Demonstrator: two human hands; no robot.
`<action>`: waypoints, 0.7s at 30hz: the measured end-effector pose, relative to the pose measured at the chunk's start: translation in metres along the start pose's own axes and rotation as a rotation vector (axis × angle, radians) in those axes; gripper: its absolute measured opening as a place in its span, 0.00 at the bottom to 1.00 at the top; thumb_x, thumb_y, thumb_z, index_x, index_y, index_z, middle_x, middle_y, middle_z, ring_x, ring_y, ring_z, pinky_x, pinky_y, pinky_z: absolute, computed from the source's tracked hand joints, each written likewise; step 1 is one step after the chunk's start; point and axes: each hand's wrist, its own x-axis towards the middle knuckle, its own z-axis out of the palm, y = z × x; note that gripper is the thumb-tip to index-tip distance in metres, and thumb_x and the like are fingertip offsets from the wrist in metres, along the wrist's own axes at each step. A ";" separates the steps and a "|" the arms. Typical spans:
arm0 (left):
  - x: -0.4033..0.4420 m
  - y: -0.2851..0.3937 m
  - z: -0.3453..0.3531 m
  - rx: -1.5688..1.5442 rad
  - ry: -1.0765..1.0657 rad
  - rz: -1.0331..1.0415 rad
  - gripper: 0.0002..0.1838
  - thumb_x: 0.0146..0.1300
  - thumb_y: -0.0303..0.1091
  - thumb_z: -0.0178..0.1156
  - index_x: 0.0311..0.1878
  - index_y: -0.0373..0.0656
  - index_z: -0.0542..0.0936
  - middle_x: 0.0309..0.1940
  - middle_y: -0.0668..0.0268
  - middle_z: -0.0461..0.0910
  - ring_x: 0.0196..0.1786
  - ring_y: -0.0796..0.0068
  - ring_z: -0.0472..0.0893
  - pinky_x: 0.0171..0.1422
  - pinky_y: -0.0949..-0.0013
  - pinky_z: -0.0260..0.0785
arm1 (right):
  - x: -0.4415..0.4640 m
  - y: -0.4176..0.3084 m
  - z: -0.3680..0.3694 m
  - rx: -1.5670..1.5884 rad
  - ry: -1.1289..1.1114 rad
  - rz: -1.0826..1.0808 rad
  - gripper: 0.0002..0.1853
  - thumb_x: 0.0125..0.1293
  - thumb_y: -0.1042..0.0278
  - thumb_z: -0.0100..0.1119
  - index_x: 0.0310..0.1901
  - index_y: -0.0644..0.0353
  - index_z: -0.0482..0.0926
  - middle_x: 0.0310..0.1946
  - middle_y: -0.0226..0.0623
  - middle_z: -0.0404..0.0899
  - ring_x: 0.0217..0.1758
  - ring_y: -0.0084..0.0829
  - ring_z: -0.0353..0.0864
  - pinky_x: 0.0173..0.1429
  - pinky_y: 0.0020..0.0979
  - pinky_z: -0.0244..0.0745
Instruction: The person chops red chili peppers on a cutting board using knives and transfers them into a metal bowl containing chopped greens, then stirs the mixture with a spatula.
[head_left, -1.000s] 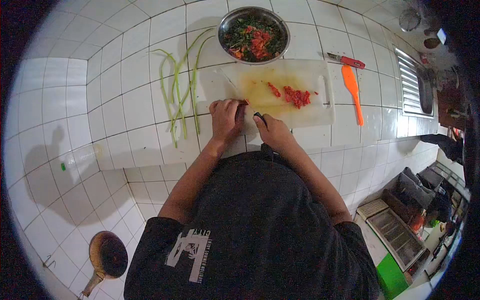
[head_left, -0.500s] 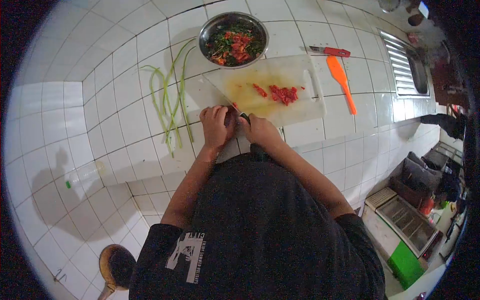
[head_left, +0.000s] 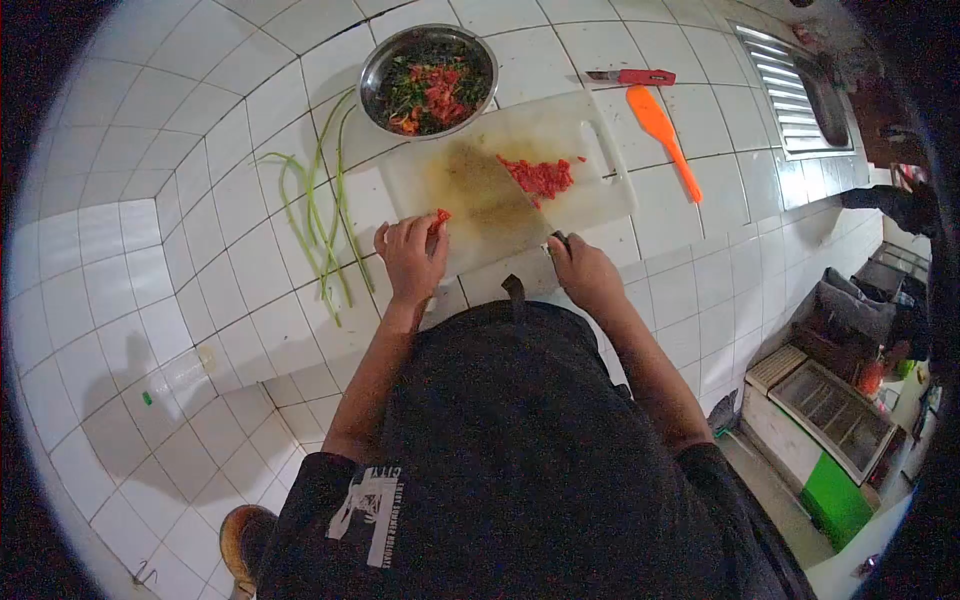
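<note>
My left hand (head_left: 412, 258) is closed at the left edge of the white cutting board (head_left: 600, 212), with a red vegetable piece (head_left: 442, 216) poking out between its fingertips. In my right hand (head_left: 590, 275) is the dark handle of a knife (head_left: 490, 195). Its broad blade slants across the middle of the board, its edge beside a pile of chopped red vegetable (head_left: 545, 178). Behind the board stands a metal bowl (head_left: 488, 105) holding chopped greens topped with red pieces.
Long green stems (head_left: 312, 215) lie left of the board. To the right are an orange spatula (head_left: 662, 135) and a red box cutter (head_left: 645, 76). A sink (head_left: 822, 105) is at the far right. A pan (head_left: 243, 535) shows at lower left.
My right hand has moved right with the knife, whose blade now lies over the board against the chopped pile. My hands are farther apart. The view has shifted slightly.
</note>
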 end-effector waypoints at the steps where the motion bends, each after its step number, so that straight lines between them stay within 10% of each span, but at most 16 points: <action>1: 0.001 0.001 -0.001 0.024 0.025 0.015 0.11 0.62 0.39 0.68 0.45 0.50 0.82 0.43 0.69 0.83 0.51 0.66 0.79 0.72 0.48 0.55 | -0.001 0.005 -0.003 0.037 0.005 0.026 0.28 0.79 0.42 0.41 0.45 0.66 0.76 0.34 0.64 0.83 0.43 0.64 0.84 0.49 0.59 0.77; 21: 0.014 -0.001 0.016 -0.012 0.034 0.098 0.10 0.60 0.40 0.69 0.42 0.48 0.84 0.40 0.68 0.79 0.50 0.67 0.79 0.73 0.50 0.52 | 0.021 -0.065 0.028 0.264 -0.087 -0.252 0.31 0.79 0.43 0.41 0.38 0.69 0.78 0.34 0.66 0.81 0.43 0.68 0.80 0.50 0.59 0.73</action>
